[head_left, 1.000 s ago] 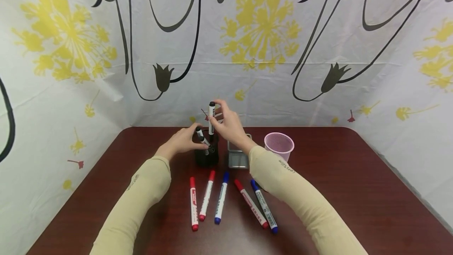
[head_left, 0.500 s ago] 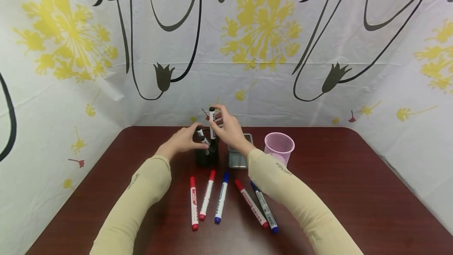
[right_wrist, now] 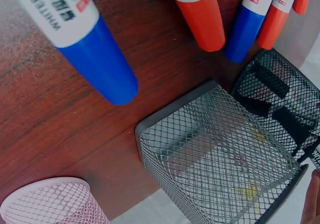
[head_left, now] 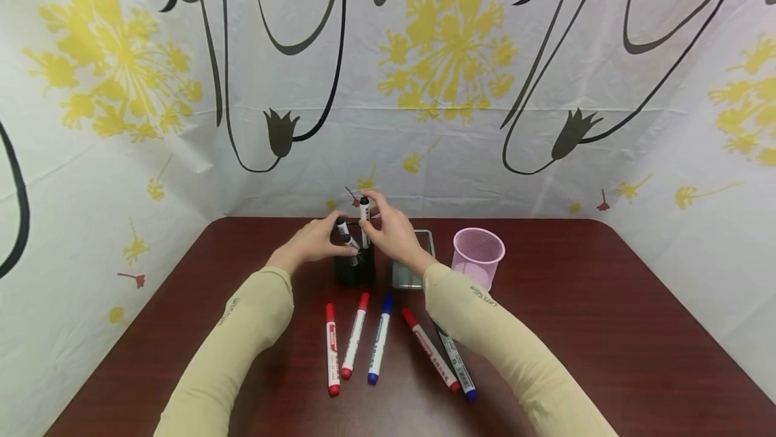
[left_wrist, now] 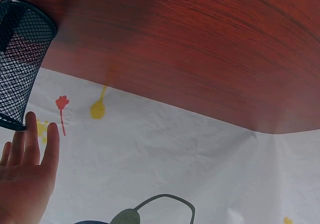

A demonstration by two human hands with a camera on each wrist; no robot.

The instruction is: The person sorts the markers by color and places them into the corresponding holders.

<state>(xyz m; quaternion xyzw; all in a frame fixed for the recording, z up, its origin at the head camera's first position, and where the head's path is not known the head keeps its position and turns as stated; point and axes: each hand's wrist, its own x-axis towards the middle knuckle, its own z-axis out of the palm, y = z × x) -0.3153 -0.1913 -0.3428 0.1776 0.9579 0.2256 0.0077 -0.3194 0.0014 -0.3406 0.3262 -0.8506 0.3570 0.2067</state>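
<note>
A black round mesh pen cup (head_left: 354, 272) stands at the back of the table, left of centre. My left hand (head_left: 312, 240) holds it at the rim, thumb on the near side, fingers reaching behind; its fingers show at the rim in the left wrist view, by the cup's mesh wall (left_wrist: 22, 59). Two black-capped markers (head_left: 342, 226) lean inside the cup, close to the left thumb. Above its right side, my right hand (head_left: 395, 231) pinches an upright black-capped whiteboard marker (head_left: 365, 213) near the top. The marker's lower end is inside the cup, hidden from view.
Right of the cup stands a square dark mesh holder (head_left: 407, 278), partly behind my right forearm. A pink mesh cup (head_left: 477, 248) is farther right. In front lie red markers (head_left: 332, 349) and blue markers (head_left: 380, 341). A patterned cloth (head_left: 455, 154) hangs behind the table.
My right hand has come down with the black-capped marker, which now sits lower in the black cup. The left hand has stayed in place.
</note>
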